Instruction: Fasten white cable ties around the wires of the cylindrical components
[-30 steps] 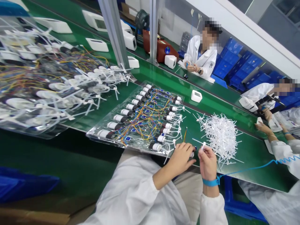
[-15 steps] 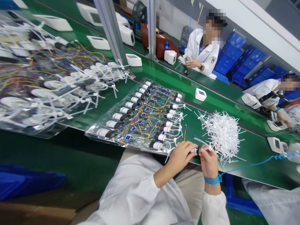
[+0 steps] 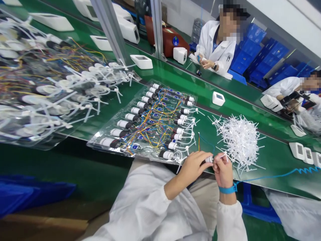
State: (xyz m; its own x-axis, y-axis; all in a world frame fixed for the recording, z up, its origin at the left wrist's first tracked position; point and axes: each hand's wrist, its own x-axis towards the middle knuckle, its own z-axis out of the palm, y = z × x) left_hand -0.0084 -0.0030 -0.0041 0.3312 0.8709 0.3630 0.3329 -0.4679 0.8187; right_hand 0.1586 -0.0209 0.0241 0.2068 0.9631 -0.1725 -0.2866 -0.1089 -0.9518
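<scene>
I see the left hand (image 3: pixel 195 164) gripping a white cylinder (image 3: pixel 209 160), the right hand (image 3: pixel 224 171) pinching a white tie (image 3: pixel 221 155), near the table's front edge (image 3: pixel 271 188); a green strip (image 3: pixel 205 129) separates the tray (image 3: pixel 97 138) and tie pile (image 3: pixel 241 140).

White cylinder (image 3: pixel 209 160): partly hidden by left hand (image 3: pixel 195 164) | Wired parts (image 3: pixel 69 83), left: blurred, edge-cropped | Fan (image 3: pixel 142 7), far: top cut off
</scene>
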